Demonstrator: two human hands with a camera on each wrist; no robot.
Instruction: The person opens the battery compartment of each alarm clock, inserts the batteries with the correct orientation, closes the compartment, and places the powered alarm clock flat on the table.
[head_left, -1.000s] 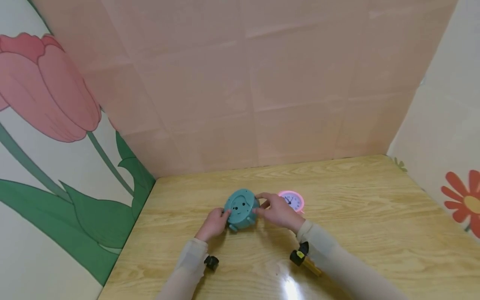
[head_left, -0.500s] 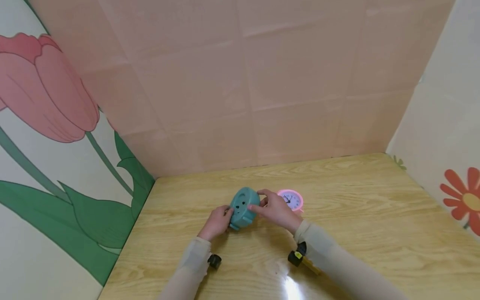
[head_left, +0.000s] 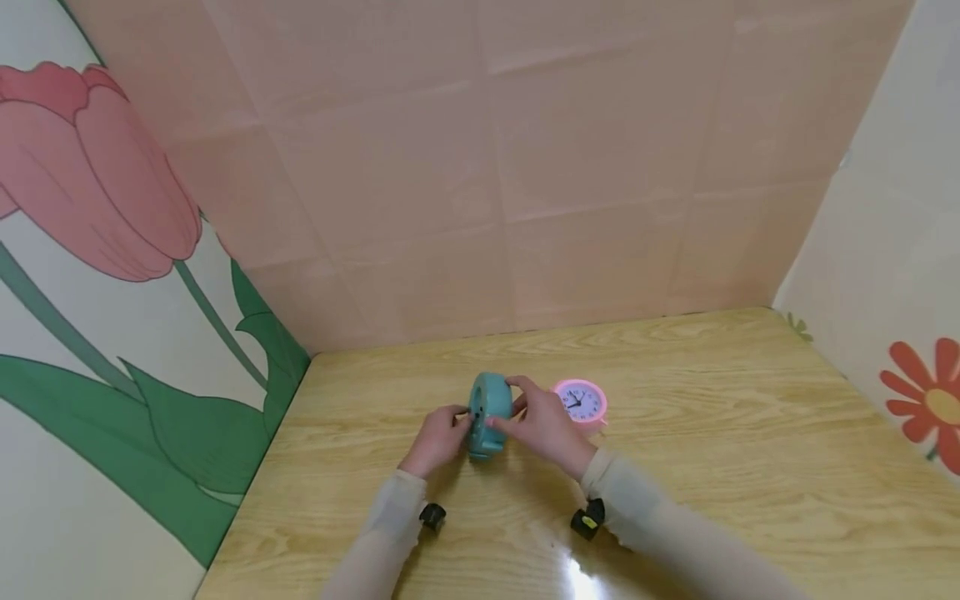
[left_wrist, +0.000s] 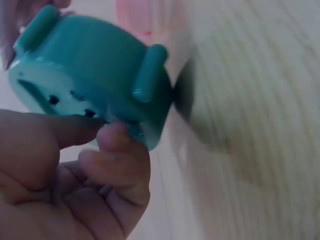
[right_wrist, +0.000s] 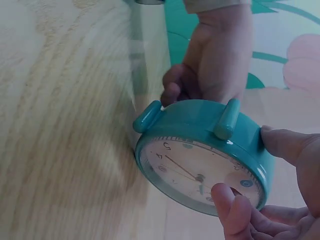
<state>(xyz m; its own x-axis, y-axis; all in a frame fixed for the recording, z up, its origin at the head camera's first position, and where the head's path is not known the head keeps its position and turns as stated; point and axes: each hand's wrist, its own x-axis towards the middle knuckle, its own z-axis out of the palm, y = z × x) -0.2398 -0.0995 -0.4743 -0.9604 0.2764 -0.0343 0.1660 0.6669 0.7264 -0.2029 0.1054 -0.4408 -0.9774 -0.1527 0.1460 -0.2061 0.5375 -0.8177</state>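
Teal clock [head_left: 497, 408]: between both hands, on or just over the wooden tabletop [head_left: 712, 433], can't tell which.
Right hand [head_left: 551, 425]: pinching it, thumb at the side, fingers on the front.
Left hand [head_left: 438, 437]: thumb and finger pinching at the back; what's between is hidden.
Teal dial [right_wrist: 187, 167]: only the right wrist view has it, while the left wrist view catches dark spots [left_wrist: 53, 100] behind.
Turn: a second ago the back faced the head camera; now it's nearly edge-on.
Pink clock [head_left: 583, 400]: unmoved, beside the right hand.
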